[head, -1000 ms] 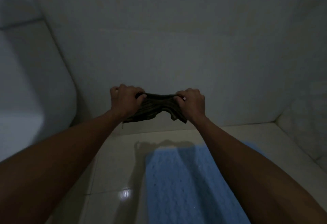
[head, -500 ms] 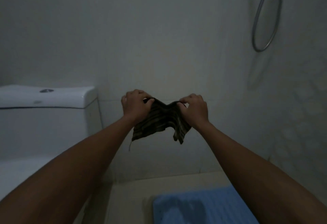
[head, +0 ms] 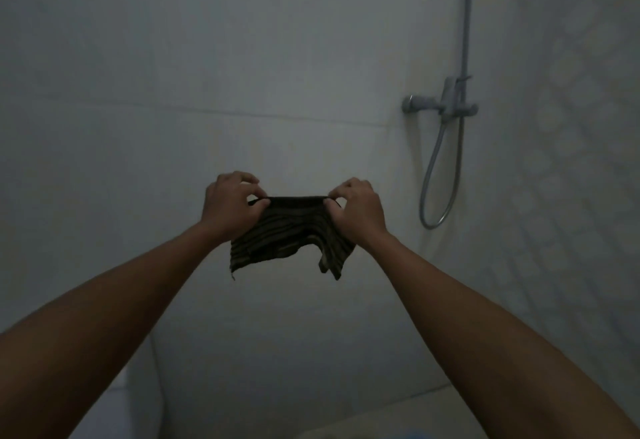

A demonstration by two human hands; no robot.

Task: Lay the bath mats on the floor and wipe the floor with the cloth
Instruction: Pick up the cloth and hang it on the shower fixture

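Both arms are held out in front; the dark striped cloth (head: 294,230) is pinched at its top edge by the left hand (head: 231,205) & right hand (head: 358,211), fingers shut tight on it; it hangs in the air; behind, a wall w/ shower tap (head: 446,106) & hose (head: 438,175).

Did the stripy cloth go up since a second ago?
Yes. The striped cloth, pinched by the left hand and right hand, was near the wall's base before; now it is up near the shower hose loop.
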